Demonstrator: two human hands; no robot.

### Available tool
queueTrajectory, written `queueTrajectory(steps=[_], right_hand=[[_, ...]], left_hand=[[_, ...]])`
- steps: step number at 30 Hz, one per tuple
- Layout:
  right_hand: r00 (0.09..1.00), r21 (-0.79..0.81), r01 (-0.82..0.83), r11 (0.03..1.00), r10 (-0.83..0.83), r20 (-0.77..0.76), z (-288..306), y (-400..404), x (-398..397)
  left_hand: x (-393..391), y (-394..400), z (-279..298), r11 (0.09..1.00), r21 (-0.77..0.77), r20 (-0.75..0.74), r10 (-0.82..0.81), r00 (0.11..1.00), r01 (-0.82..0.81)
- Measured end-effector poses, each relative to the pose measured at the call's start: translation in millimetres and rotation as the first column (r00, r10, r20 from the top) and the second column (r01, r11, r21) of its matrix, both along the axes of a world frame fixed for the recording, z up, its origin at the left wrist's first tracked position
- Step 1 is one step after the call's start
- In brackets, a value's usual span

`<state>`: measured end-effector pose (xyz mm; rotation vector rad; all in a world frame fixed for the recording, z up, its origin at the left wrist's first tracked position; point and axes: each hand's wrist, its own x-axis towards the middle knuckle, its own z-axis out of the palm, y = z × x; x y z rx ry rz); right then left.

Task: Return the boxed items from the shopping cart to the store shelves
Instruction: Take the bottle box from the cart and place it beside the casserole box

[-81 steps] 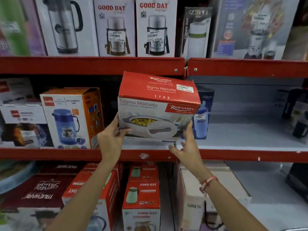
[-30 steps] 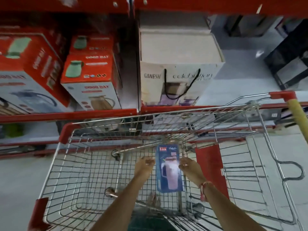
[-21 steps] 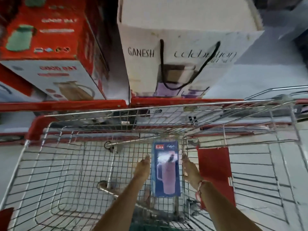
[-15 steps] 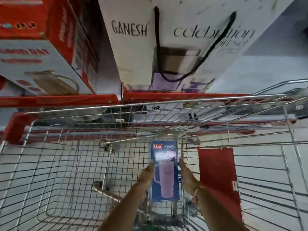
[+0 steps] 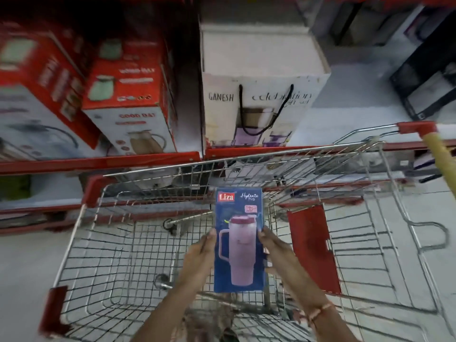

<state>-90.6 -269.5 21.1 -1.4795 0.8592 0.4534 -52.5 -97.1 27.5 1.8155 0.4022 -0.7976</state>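
Observation:
A tall blue Liza tumbler box (image 5: 238, 240) with a pink handled tumbler printed on it is held above the wire shopping cart (image 5: 118, 243). My left hand (image 5: 201, 255) presses its left side and my right hand (image 5: 277, 250) presses its right side. The box is upright with its printed front facing me. The cart basket under it shows no other boxes. Red store shelves (image 5: 103, 160) run across just beyond the cart.
On the low shelf stand red-and-white Good Day jug boxes (image 5: 128, 104) at left and a white Ganesh gift box (image 5: 261, 82) in the middle. Bare grey shelf lies to the right, with a dark box (image 5: 427, 77) at far right. The cart's yellow handle (image 5: 441, 156) is at right.
The Sigma Marbella box was held at the middle shelf; since then my view dropped to the cart. Both hands closed on the blue tumbler box and have lifted it up out of the basket.

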Motion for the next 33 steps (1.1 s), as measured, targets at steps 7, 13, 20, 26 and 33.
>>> queueTrajectory(steps=[7, 13, 20, 26, 33], right_hand=[[0.951, -0.097, -0.109, 0.989, 0.132, 0.281, 134.0, 38.6, -35.4], [0.886, -0.059, -0.118, 0.991, 0.132, 0.445, 193.8, 54.3, -60.2], [0.853, -0.068, -0.116, 0.991, 0.134, 0.505, 207.6, 66.6, -70.0], [0.805, -0.143, -0.038, 0.989, 0.115, 0.582, 213.0, 74.6, -67.3], [0.669, -0.260, 0.068, 0.963, 0.149, 0.728, 246.7, 69.3, -33.7]], left_hand=[[-32.7, 69.2, 124.8, 0.962, -0.270, 0.280, 0.049, 0.959, 0.030], [-53.7, 100.6, 186.1, 0.933, -0.359, 0.395, 0.141, 0.908, 0.011], [-64.0, 113.2, 196.5, 0.925, -0.378, 0.443, 0.156, 0.883, 0.026], [-57.3, 112.8, 198.6, 0.932, -0.355, 0.522, 0.134, 0.843, 0.072], [-12.9, 104.7, 226.8, 0.928, -0.352, 0.696, 0.172, 0.697, 0.123]])
